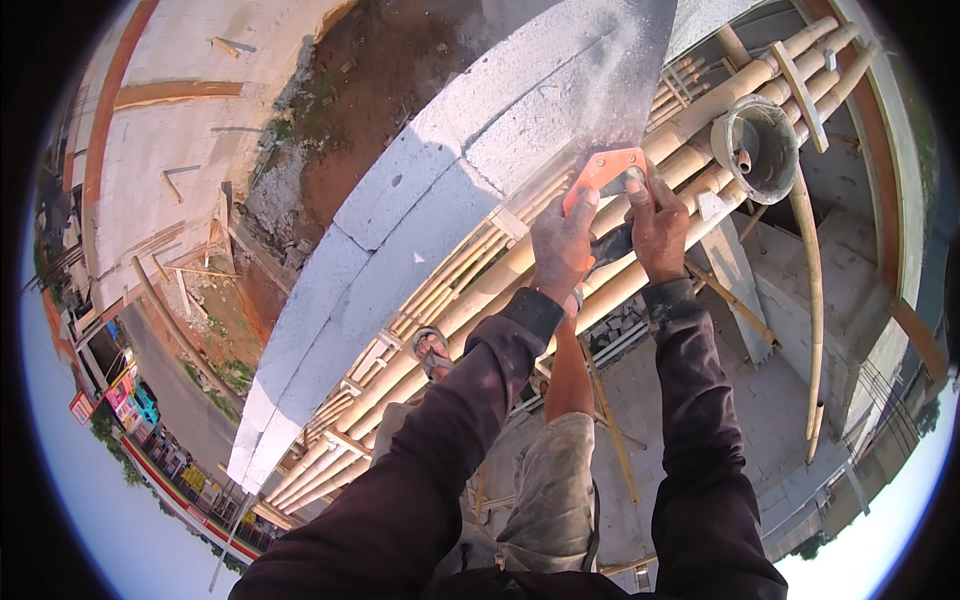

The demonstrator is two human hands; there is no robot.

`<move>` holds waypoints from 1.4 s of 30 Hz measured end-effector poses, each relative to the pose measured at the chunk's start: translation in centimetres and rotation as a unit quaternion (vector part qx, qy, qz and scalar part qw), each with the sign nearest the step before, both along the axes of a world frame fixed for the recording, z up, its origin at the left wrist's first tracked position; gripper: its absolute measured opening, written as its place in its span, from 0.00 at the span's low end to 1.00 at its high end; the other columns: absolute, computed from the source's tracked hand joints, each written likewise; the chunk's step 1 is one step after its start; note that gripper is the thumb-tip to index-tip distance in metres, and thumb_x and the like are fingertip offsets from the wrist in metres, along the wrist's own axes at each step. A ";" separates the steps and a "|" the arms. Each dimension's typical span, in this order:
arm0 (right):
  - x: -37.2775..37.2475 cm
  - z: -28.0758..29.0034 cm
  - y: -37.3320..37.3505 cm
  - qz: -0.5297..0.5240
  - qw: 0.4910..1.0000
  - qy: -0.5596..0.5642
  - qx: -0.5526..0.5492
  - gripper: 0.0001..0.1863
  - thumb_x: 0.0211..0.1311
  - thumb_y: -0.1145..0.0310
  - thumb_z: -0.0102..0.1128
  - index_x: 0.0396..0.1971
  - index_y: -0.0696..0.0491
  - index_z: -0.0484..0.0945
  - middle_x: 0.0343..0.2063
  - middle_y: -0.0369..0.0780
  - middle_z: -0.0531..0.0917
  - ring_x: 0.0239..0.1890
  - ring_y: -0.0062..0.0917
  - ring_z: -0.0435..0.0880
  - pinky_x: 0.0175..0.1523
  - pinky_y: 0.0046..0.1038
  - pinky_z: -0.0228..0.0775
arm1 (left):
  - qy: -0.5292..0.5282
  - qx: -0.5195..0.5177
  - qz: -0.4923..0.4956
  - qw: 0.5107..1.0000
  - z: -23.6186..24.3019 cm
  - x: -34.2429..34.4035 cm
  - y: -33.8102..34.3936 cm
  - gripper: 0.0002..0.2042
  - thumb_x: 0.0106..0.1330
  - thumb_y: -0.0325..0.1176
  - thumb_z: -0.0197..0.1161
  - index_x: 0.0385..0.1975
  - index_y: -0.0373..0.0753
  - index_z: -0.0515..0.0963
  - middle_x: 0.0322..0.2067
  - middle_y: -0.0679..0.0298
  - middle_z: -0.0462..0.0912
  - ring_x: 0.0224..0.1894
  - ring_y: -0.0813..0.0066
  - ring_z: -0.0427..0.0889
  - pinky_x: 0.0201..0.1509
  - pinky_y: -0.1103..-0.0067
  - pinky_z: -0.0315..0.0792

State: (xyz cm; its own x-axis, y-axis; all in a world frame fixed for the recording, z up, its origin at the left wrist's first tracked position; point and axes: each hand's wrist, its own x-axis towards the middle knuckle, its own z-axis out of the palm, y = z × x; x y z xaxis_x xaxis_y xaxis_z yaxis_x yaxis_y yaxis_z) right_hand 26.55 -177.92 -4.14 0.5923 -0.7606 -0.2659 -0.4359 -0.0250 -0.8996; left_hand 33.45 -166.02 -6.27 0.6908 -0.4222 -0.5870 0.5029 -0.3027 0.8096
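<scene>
Both our hands, left (pixel 563 248) and right (pixel 660 230), grip the orange handle (pixel 612 164) of a saw (pixel 638 105), just beside the right edge of the block wall (pixel 400 200); its grey blade reaches forward over that edge. To our right, a bucket (pixel 775 150) rests on bamboo poles (pixel 515 270). Past the wall's near left end stand colourful signs (pixel 130 402), their lettering too small to read.

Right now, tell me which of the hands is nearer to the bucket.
Right: the right hand is left of the bucket and lower in view; the left hand is farther left.
</scene>
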 end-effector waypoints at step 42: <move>0.3 2.1 12.5 -0.361 0.798 -0.271 0.400 0.12 0.61 0.70 0.51 0.44 0.57 0.71 0.16 0.29 0.62 0.15 0.15 0.63 0.21 0.21 0.61 | 0.176 -0.054 0.032 0.982 5.0 0.4 5.3 0.17 0.65 0.44 0.65 0.40 0.35 0.77 0.24 0.68 0.75 0.18 0.81 0.71 0.22 0.81 0.66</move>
